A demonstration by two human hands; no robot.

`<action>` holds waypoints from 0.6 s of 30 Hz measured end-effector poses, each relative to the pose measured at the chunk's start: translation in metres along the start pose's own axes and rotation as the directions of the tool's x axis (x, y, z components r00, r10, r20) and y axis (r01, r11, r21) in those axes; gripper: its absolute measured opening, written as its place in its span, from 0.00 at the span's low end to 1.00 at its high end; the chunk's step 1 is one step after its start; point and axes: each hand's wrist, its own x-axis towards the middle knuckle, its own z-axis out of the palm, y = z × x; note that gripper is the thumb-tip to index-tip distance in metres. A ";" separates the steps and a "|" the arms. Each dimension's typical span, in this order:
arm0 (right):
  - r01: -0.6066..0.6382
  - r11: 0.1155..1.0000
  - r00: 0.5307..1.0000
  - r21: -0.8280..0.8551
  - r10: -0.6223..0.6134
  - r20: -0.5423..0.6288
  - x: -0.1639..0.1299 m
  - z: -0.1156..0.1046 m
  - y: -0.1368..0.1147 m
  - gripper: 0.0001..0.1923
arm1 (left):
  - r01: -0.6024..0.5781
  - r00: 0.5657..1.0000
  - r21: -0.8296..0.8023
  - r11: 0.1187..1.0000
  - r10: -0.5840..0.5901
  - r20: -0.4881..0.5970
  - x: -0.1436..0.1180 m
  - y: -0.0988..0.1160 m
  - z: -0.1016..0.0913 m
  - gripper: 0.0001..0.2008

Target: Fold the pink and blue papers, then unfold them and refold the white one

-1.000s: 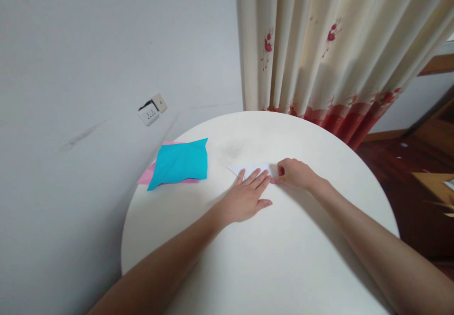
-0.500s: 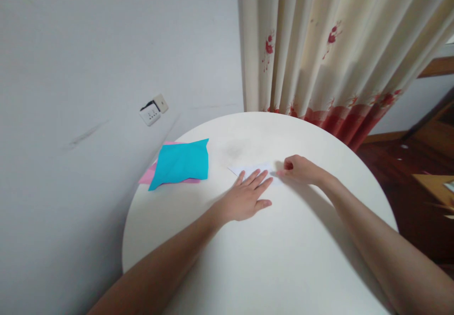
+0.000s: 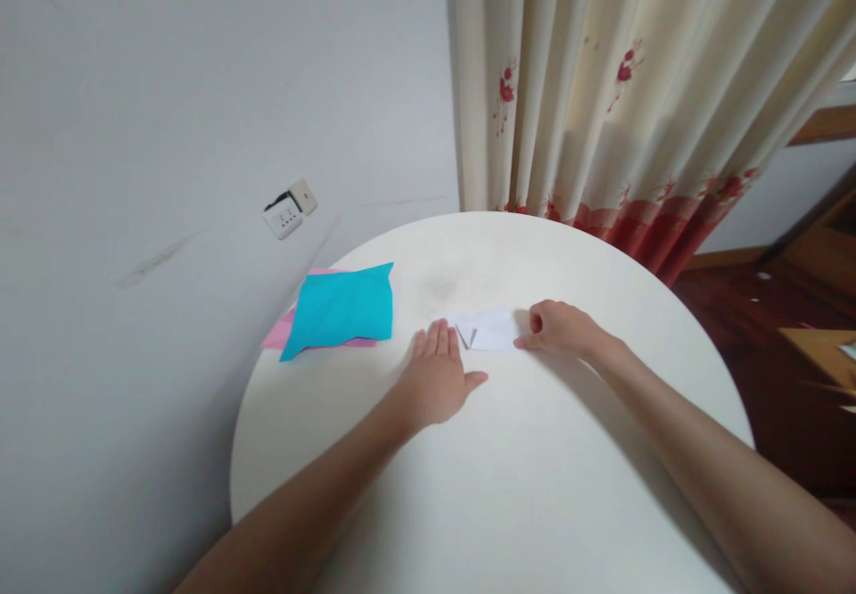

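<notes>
Hands: left [image 3: 438,380] flat, right [image 3: 558,329] curled, both pressing one white paper [image 3: 491,330]; two coloured sheets [image 3: 341,309] nearby.

Left hand [image 3: 438,378]: flat, palm down, fingers together, at frame centre. Right hand [image 3: 558,329]: loosely curled, fingertips down, just right of centre. Both forearms extended.

Hands [image 3: 438,375] press (flat) white paper [image 3: 487,329].
</notes>
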 end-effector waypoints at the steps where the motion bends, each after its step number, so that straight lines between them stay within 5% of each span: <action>1: 0.001 1.000 1.000 0.001 -0.001 -0.003 0.000 0.000 0.000 0.18 | 0.056 0.996 0.003 0.998 -0.055 -0.074 0.001 0.002 -0.001 0.39; 3: 0.009 1.000 1.000 0.006 -0.009 -0.007 -0.002 0.000 -0.002 0.18 | 0.079 0.969 -0.011 0.997 -0.079 -0.233 0.003 0.007 -0.004 0.33; 5: 0.016 1.000 1.000 0.014 -0.015 -0.007 -0.003 -0.001 -0.003 0.17 | -0.019 0.956 -0.019 1.000 0.013 -0.294 0.002 0.015 -0.006 0.29; 7: 0.022 1.000 1.000 0.020 -0.021 -0.006 -0.005 -0.001 -0.004 0.16 | -0.129 0.965 -0.028 0.991 0.119 -0.232 -0.002 0.023 -0.004 0.28; 13: 0.053 0.990 0.989 0.130 -0.034 -0.144 0.003 0.007 -0.006 0.08 | -0.131 0.989 -0.083 0.988 0.124 -0.080 -0.005 0.028 0.011 0.35; 18: 0.155 0.971 0.955 0.179 -0.101 -0.279 0.013 0.016 -0.003 0.15 | -0.351 0.936 -0.152 0.924 0.352 -0.020 0.014 0.005 0.004 0.31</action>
